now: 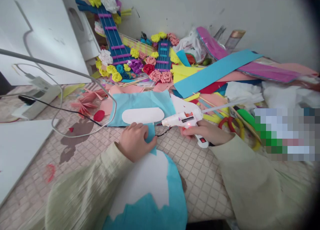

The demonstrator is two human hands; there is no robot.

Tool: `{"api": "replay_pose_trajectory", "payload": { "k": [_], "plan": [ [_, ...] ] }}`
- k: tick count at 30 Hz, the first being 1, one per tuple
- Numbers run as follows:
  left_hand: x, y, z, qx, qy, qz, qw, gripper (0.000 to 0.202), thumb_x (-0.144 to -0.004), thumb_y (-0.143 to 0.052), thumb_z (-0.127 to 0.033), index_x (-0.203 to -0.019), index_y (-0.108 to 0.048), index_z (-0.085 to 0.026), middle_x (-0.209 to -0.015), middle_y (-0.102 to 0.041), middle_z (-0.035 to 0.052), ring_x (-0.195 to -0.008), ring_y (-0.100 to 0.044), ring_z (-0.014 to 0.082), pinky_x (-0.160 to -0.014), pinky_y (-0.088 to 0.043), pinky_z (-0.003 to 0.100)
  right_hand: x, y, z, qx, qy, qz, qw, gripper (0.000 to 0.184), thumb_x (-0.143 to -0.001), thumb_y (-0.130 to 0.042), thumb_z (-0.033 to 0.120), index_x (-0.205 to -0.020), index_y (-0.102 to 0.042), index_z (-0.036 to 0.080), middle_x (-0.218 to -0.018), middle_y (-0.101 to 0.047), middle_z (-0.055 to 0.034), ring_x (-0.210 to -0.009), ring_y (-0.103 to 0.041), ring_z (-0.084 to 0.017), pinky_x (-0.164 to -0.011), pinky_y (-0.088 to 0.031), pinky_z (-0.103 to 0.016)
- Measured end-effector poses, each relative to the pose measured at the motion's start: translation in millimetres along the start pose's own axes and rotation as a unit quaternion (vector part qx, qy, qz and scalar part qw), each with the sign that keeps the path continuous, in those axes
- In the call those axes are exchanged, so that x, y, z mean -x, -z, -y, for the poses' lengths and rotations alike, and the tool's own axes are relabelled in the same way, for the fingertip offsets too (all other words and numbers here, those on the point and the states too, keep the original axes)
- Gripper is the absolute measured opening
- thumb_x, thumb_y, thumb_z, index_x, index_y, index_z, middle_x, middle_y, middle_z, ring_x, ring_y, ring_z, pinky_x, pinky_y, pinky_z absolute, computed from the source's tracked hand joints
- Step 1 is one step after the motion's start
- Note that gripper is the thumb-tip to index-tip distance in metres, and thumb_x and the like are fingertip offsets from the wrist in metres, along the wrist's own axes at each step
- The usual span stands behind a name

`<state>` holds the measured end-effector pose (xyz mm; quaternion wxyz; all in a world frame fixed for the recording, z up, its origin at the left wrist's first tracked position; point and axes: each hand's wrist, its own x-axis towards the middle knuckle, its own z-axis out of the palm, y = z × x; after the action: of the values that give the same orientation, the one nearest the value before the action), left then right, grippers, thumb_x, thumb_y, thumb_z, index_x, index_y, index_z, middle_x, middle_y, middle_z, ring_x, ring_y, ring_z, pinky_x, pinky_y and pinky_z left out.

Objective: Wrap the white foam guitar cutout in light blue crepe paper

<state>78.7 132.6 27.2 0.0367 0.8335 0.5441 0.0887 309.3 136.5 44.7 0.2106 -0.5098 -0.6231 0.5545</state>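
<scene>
My left hand (pixel 135 140) is closed, pinching a flap of light blue paper (pixel 150 132) at the top of a white cardboard shape partly covered in blue (pixel 147 190). My right hand (pixel 207 131) grips a white hot glue gun (pixel 185 119) whose small red light is on; its nozzle points left toward the pinched flap. Just beyond lies a white oblong card (pixel 142 115) on a light blue sheet (pixel 140 101).
Paper flowers and two blue paper guitar necks (pixel 113 36) lean on the wall at the back. Coloured sheets, including a long blue strip (pixel 215 71), pile up on the right with red-handled scissors (pixel 228 121). A power strip (pixel 37 96) and cables lie left, beside white boards (pixel 17 150).
</scene>
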Motion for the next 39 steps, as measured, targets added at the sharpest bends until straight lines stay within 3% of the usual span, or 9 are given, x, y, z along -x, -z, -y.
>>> {"api": "replay_pose_trajectory", "payload": {
  "k": [6,16,32,39],
  "plan": [
    [0,0.9,0,0.005,-0.001,0.009,1.000,0.024,-0.072,-0.048,-0.035,-0.057,-0.035,-0.022,-0.060,-0.051,0.0027,-0.069,-0.050,0.0211,-0.064,-0.037,0.033,0,-6,0,-0.073,-0.062,0.045,0.994,0.014,-0.070,-0.052,0.028,-0.060,-0.054,0.017,-0.049,-0.049,0.0020,-0.045,-0.042,-0.010,-0.043,-0.030,-0.024],
    [1,2.6,1,0.021,-0.007,0.022,1.000,0.022,-0.071,-0.047,-0.032,-0.058,-0.033,-0.022,-0.063,-0.051,0.0029,-0.070,-0.048,0.0210,-0.066,-0.038,0.034,3,-11,10,-0.128,-0.141,0.053,0.980,0.016,-0.069,-0.051,0.024,-0.056,-0.052,0.015,-0.041,-0.048,0.0033,-0.035,-0.040,-0.007,-0.034,-0.029,-0.020],
    [0,1.9,3,0.016,-0.021,0.029,0.999,0.020,-0.071,-0.047,-0.032,-0.059,-0.035,-0.022,-0.064,-0.051,0.0034,-0.071,-0.048,0.0208,-0.067,-0.037,0.035,5,-13,18,-0.120,-0.166,0.063,0.977,0.020,-0.073,-0.049,0.025,-0.056,-0.052,0.016,-0.040,-0.047,0.0034,-0.033,-0.040,-0.007,-0.033,-0.029,-0.019],
    [1,3.9,3,0.021,-0.019,0.035,0.999,0.020,-0.071,-0.047,-0.031,-0.059,-0.035,-0.022,-0.063,-0.050,0.0025,-0.070,-0.047,0.0201,-0.067,-0.038,0.034,3,-13,17,-0.116,-0.176,0.085,0.974,0.024,-0.073,-0.050,0.029,-0.054,-0.051,0.015,-0.044,-0.055,0.0004,-0.033,-0.044,-0.006,-0.033,-0.030,-0.016]
  ]
}}
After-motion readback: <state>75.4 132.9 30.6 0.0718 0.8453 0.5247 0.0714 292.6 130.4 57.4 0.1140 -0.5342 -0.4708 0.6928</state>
